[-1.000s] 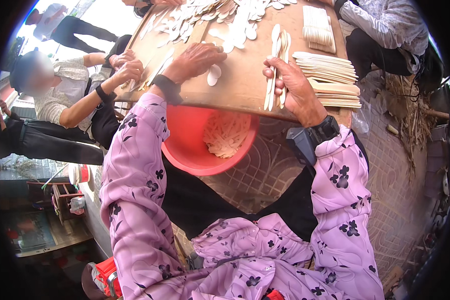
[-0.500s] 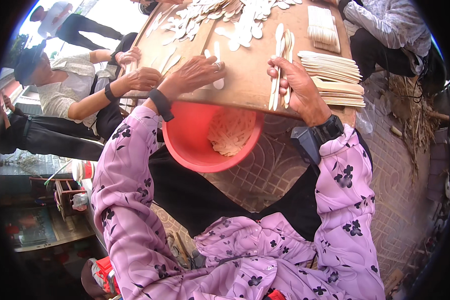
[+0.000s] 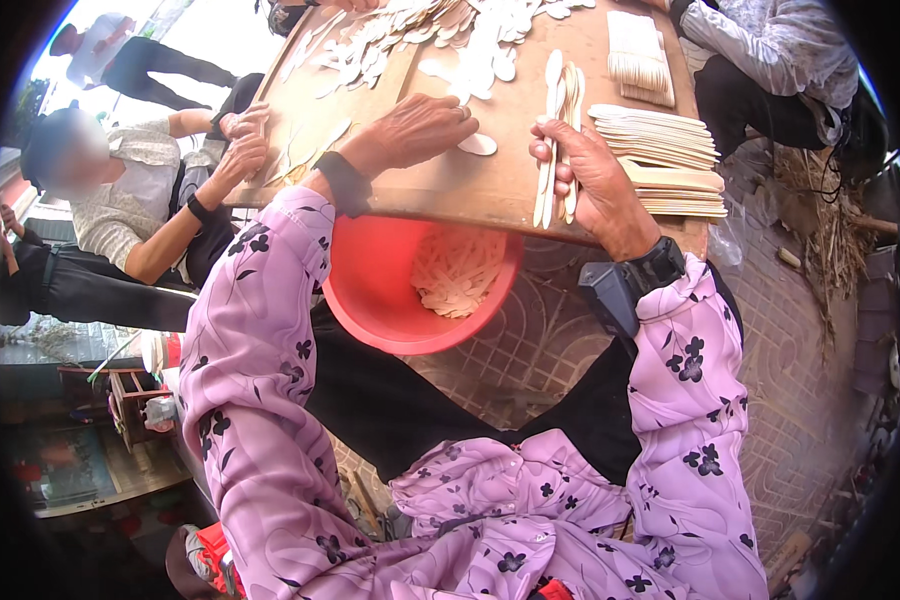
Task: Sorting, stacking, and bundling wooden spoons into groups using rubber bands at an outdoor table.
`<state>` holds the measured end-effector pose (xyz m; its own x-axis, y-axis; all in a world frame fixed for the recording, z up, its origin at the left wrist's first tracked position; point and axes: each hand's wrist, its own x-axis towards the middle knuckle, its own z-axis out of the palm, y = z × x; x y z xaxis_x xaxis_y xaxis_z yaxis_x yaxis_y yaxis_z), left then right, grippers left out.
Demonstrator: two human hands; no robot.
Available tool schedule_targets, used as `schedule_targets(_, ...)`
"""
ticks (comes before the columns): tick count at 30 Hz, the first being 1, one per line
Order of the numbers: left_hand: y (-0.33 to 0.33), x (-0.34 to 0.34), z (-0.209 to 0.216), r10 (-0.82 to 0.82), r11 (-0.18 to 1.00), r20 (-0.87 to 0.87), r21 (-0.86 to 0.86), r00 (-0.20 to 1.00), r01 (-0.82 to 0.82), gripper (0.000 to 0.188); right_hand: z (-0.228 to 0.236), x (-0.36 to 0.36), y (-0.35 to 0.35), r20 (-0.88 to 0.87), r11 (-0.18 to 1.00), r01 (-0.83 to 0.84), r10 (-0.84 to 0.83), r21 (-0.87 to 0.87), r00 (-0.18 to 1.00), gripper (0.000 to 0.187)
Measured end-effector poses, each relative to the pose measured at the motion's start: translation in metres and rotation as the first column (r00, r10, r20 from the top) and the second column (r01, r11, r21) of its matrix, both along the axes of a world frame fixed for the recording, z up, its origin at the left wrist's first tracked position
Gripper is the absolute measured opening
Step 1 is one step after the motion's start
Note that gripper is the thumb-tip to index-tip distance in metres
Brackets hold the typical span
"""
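Observation:
My right hand (image 3: 592, 185) grips a small upright bunch of pale wooden spoons (image 3: 553, 140) at the table's near edge, thumb across their front. My left hand (image 3: 415, 130) reaches over the table with bent fingers closed at a single wooden spoon (image 3: 478, 145); its rounded end shows beside the fingertips, while the fingers cover part of the rest. Just right of my right hand lie neat stacks of wooden spoons (image 3: 655, 140). A loose heap of spoons (image 3: 395, 45) spreads across the far side.
Below the near edge of the brown table (image 3: 440, 190) sits a red basin (image 3: 355, 290) with flat wooden pieces (image 3: 460, 270) inside. Another bundle of wooden utensils (image 3: 640, 60) lies at the far right. Co-workers sit left (image 3: 140, 185) and right (image 3: 770, 50) of the table.
My left hand has moved right across the table, and the spoon near it now lies tilted. The right hand keeps its bunch. The left co-worker's hands have drawn back left.

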<state>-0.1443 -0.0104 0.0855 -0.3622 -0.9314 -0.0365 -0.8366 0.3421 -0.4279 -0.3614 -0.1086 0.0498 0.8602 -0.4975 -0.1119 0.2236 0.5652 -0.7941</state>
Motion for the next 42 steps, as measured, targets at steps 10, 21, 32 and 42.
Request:
schedule_targets(10, -0.007, -0.01, -0.014, 0.315, 0.948, -0.281, 0.045, 0.907, -0.316, 0.012, -0.01, 0.003, -0.004, 0.027, 0.999, 0.038, -0.038, -0.008, 0.999, 0.014)
schedule_targets(21, -0.024, -0.101, 0.013, 0.368, 0.767, -0.873, 0.092, 0.319, -0.635, 0.029, -0.01, 0.008, 0.01, 0.008, 0.996, -0.087, 0.087, 0.017, 0.996, 0.009)
schedule_targets(32, -0.044, -0.013, -0.016, 0.458, 0.637, -0.672, -0.208, 0.582, -0.742, 0.029, -0.004, 0.003, 0.002, 0.057, 0.986, 0.153, -0.15, -0.062, 0.987, 0.015)
schedule_targets(42, -0.025, -0.025, -0.019, 0.565, 0.677, -0.66, 0.029, 0.495, -0.735, 0.018, -0.008, 0.003, -0.007, 0.028, 0.991, 0.126, -0.125, -0.046, 0.992, 0.015)
